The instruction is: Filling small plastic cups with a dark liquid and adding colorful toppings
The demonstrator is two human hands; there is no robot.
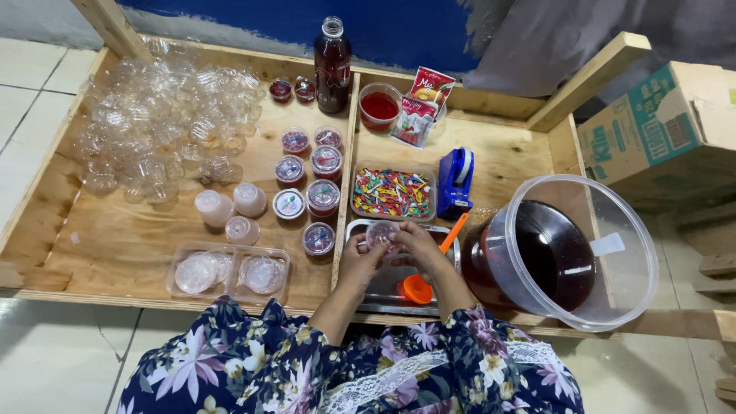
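A small clear lidded cup [381, 232] is gripped at frame centre by the left hand [359, 257] and right hand [420, 247], fingers closed around it. It is held over a metal tray [360, 230]; an orange scoop [418, 287] lies just below.

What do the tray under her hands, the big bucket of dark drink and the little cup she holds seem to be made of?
The tray looks like metal: grey, with a dull shine along its rim. The bucket seems clear plastic, since the dark liquid shows through its wall. The small cup, held between the left hand and right hand, looks like thin clear plastic.
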